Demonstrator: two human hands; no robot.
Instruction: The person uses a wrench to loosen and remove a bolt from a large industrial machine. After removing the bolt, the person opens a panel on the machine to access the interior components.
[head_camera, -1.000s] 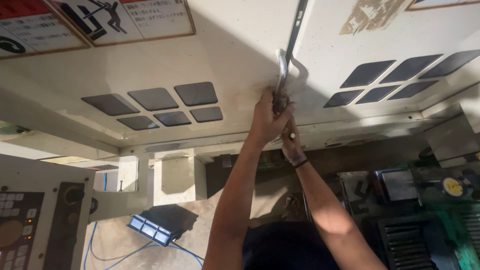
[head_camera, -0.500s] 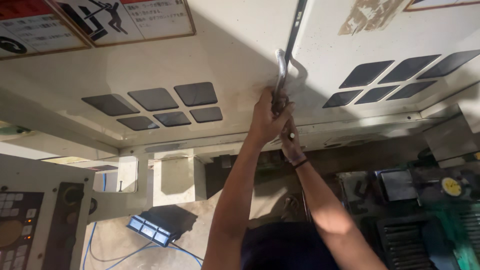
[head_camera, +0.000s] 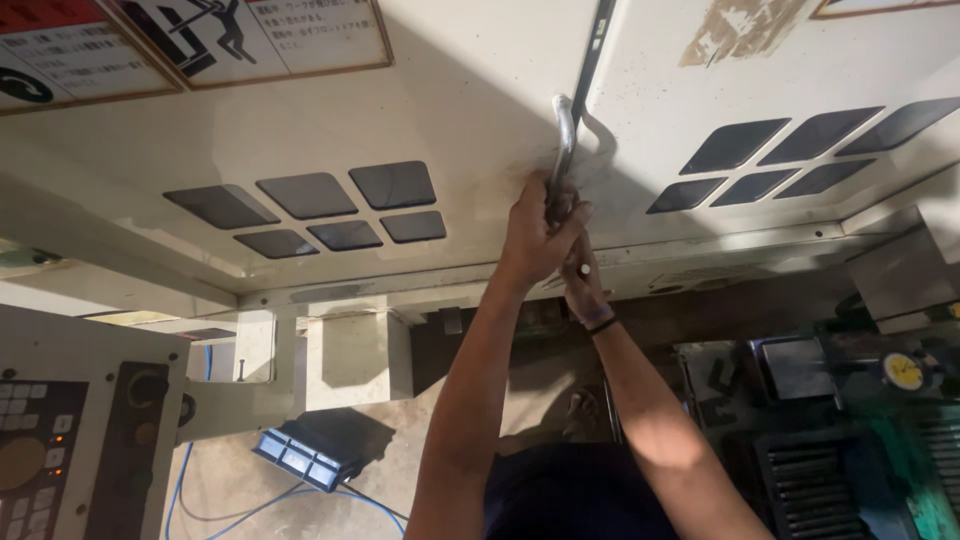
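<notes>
Left hand: my left hand (head_camera: 535, 232) is up at the middle of the frame, its grip clamped round the lower end of the metal handle (head_camera: 563, 140).
Right hand: my right hand (head_camera: 585, 288) sits just below and right of the left one, touching it; fingers curled together, though I cannot tell what they close on. A dark band circles the wrist.
Handle: a bent silver bar, upper centre of the frame, standing on the cream door panel (head_camera: 460, 120) beside the dark seam (head_camera: 590, 60) between the two panels.
Right-hand panel (head_camera: 650, 140): cream as well, right of the seam, with a worn brown patch near the top edge.
Windows: a cluster of dark diamond-shaped panes (head_camera: 320, 210) left of centre, another cluster (head_camera: 790, 150) at the upper right.
Signs: red-edged warning placards (head_camera: 180, 40) at the upper left.
Control panel (head_camera: 40, 460): lower left, with buttons and a knob.
Floor: a small blue-lit lamp (head_camera: 300, 458) and a blue cable (head_camera: 190, 480) at the lower left of centre.
Gauge: a round yellow-faced dial (head_camera: 903, 371) at the right edge, among dark machine parts.
</notes>
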